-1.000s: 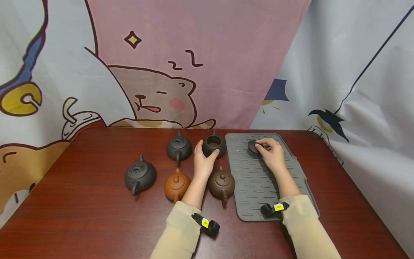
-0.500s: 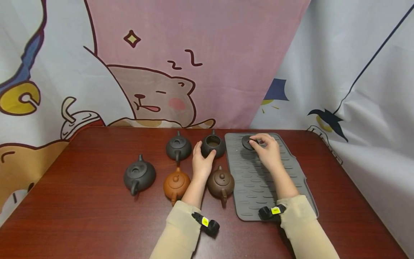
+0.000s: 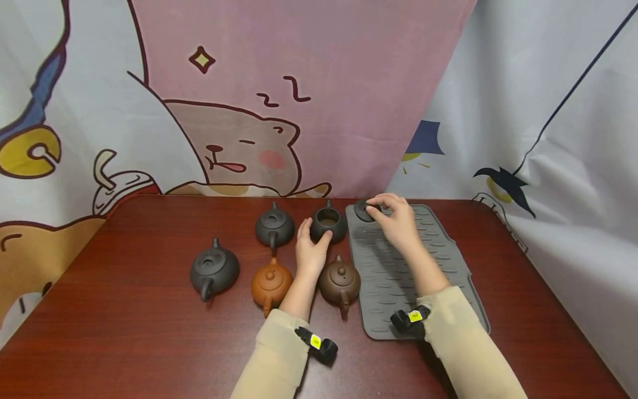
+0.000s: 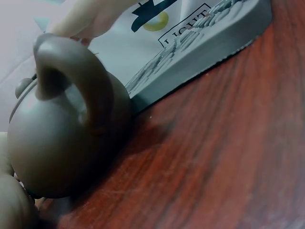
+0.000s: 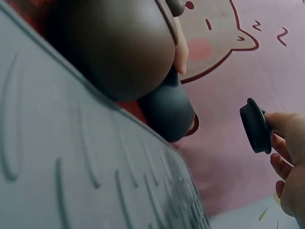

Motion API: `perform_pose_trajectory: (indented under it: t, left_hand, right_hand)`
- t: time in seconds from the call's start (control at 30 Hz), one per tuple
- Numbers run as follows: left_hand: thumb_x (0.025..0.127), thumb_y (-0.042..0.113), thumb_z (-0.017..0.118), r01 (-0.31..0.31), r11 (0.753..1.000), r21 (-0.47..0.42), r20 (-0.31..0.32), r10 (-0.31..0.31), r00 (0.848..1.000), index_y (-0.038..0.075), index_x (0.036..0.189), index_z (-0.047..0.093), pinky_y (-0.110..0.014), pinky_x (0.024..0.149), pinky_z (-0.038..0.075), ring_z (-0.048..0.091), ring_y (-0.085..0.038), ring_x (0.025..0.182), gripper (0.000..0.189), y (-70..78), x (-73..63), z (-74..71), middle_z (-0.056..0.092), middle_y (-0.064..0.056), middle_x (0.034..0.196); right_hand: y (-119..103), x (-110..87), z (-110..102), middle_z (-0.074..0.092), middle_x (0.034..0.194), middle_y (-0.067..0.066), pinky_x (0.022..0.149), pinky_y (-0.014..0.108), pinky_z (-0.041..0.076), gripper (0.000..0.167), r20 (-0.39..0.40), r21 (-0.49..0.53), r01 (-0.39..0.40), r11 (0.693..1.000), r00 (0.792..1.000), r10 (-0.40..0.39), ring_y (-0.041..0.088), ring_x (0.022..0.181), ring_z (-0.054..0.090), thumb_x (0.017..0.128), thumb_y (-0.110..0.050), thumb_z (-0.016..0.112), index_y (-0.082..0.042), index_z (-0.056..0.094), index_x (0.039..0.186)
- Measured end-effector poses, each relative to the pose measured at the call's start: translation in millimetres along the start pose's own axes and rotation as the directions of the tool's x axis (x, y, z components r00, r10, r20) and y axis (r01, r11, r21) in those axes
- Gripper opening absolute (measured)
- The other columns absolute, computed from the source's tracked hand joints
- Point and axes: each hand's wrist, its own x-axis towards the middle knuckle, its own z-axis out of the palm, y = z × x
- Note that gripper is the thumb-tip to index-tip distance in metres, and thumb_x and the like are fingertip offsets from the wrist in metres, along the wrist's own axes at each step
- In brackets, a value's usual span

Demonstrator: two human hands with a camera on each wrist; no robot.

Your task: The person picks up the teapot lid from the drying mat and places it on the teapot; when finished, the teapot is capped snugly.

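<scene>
A lidless dark grey teapot [image 3: 338, 229] stands at the back of the table, left of the grey mat. My left hand [image 3: 310, 256] holds it, with the fingers along its left side and the thumb at its near side. Above the mat's back left corner, my right hand [image 3: 399, 224] pinches a round black teapot lid [image 3: 364, 211] between thumb and fingers. The right wrist view shows this lid [image 5: 256, 126] tilted in the air, apart from the pot. Right beside my left wrist sits a brown lidded teapot [image 3: 340, 281], seen close up in the left wrist view.
The grey ridged mat [image 3: 389, 293] lies on the right of the reddish-brown table [image 3: 149, 332]. Left of my left hand stand an orange-brown teapot [image 3: 271, 282] and a dark grey lidded one [image 3: 274, 226]. Another dark grey teapot [image 3: 214, 270] is farther left. A printed curtain [image 3: 349, 83] hangs behind.
My right hand has carried the lid leftward and slightly back across the mat, closer to the lidless teapot. The left hand has stayed on that teapot.
</scene>
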Motion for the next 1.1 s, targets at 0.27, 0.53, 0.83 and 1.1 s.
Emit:
perform_pose_trajectory:
  t: [0.27,0.53,0.83,1.1]
  left_hand:
    - [0.09,0.017,0.066,0.015,1.0,-0.019,0.004,-0.014,1.0,0.0,0.142,0.043,-0.042,0.104,0.033,0.033,-0.028,0.135,0.059,-3.0,0.2,-0.4,0.034,-0.019,0.149]
    - [0.091,0.016,0.065,0.022,1.0,-0.018,0.0,-0.022,1.0,-0.001,0.142,0.042,-0.041,0.106,0.031,0.033,-0.028,0.135,0.058,-3.6,0.2,-0.3,0.033,-0.02,0.149]
    - [0.091,0.016,0.064,0.011,0.999,-0.034,0.004,-0.011,1.0,-0.002,0.142,0.041,-0.043,0.105,0.033,0.033,-0.028,0.135,0.058,-2.0,-0.9,-0.6,0.032,-0.02,0.149]
    - [0.091,0.015,0.064,0.012,1.0,-0.027,0.002,-0.011,1.0,-0.003,0.141,0.041,-0.043,0.105,0.033,0.034,-0.029,0.134,0.058,-1.7,-0.9,1.0,0.033,-0.021,0.148]
  right_hand:
    - [-13,17.0,11,0.064,0.106,0.006,0.083,0.043,0.042,0.017,0.091,0.016,-0.008,1.0,0.996,0.006,0.025,0.096,0.051,0.089,-0.018,0.07,-0.007,0.072,0.102]
    - [-14,27.7,24,0.064,0.107,0.007,0.087,0.043,0.039,0.015,0.173,0.029,-0.01,1.0,0.985,0.005,0.025,0.092,0.053,0.089,-0.016,0.069,-0.007,0.072,0.101]
    - [-12,33.3,40,0.064,0.107,0.006,0.103,0.048,0.026,0.014,0.223,0.006,0.015,1.0,0.975,-0.016,0.025,0.091,0.055,0.089,-0.014,0.07,-0.007,0.073,0.101]
    - [-7,35.2,51,0.064,0.109,0.007,0.087,0.045,0.045,0.015,0.272,0.045,-0.011,0.999,0.962,-0.001,0.026,0.1,0.054,0.089,-0.014,0.069,-0.006,0.073,0.102]
